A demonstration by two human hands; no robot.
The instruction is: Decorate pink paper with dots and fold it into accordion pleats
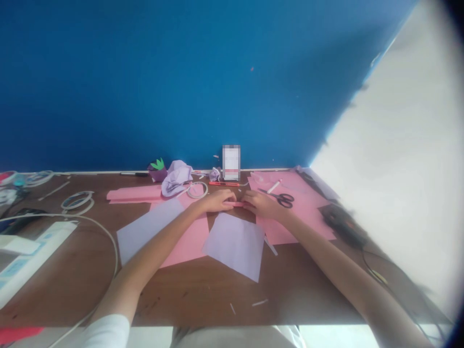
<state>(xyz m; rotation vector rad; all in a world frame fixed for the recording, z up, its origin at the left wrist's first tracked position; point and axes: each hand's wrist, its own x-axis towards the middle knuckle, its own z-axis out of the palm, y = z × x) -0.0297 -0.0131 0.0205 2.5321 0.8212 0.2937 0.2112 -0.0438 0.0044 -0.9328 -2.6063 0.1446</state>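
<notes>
Between my two hands is a narrow folded strip of pink paper (237, 204), held level just above the desk. My left hand (218, 200) is closed on its left end, fingers curled around it. The right end sits in the closed fingers of my right hand (263, 203). Just below them lies a lilac paper sheet (237, 244). Black-handled scissors (284, 199) rest beside my right hand on a pink sheet (297, 227). Near my left hand is a roll of tape (197, 190). An orange cutter (224, 183) lies behind both hands.
A phone (231, 162) with a blurred screen leans on the blue wall. Crumpled lilac paper (177, 176) and a small dark purple pot with green leaves (157, 170) stand back left. A white power strip (36, 258) and its cable lie at left; a black device (342, 224) at right.
</notes>
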